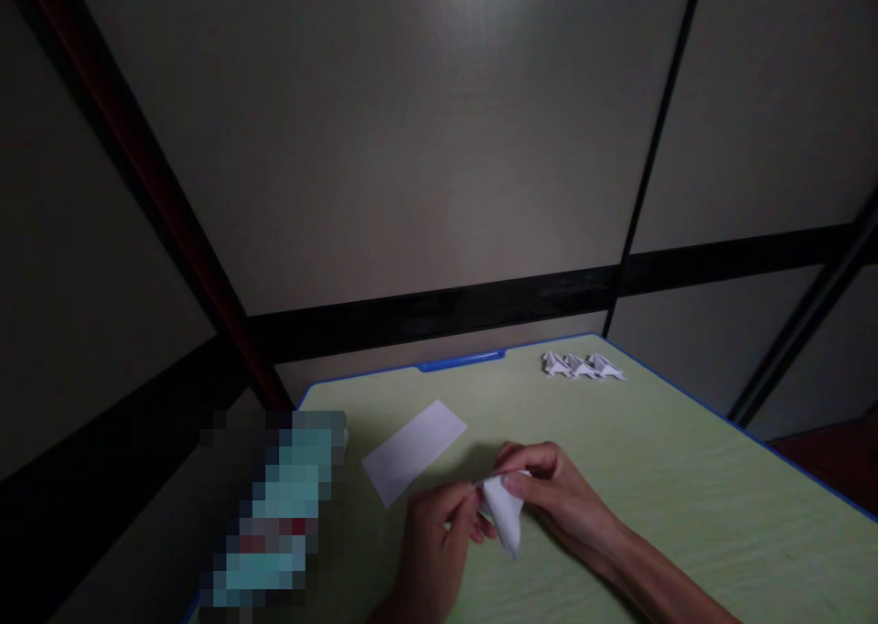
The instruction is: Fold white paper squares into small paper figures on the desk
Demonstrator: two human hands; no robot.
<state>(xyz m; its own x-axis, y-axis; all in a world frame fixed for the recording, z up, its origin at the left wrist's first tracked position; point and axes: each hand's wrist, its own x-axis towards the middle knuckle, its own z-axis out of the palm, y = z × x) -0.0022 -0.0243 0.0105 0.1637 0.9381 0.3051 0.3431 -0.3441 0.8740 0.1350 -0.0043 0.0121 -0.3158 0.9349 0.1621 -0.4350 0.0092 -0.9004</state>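
Observation:
Both hands meet over the green table point(686, 478) on a small folded white paper piece point(504, 512). My left hand point(439, 542) pinches its left edge with thumb and fingertips. My right hand point(555, 496) closes over its top right, fingers curled round the fold. The paper's lower point hangs free between the two hands. A flat white paper strip point(413, 450) lies just beyond the hands, to their left.
Three small folded white paper figures point(583, 366) sit in a row near the table's far right corner. A blue clip or handle point(461, 360) lies on the far edge. A blurred-out patch point(274, 514) covers the table's left side. Panelled walls stand behind.

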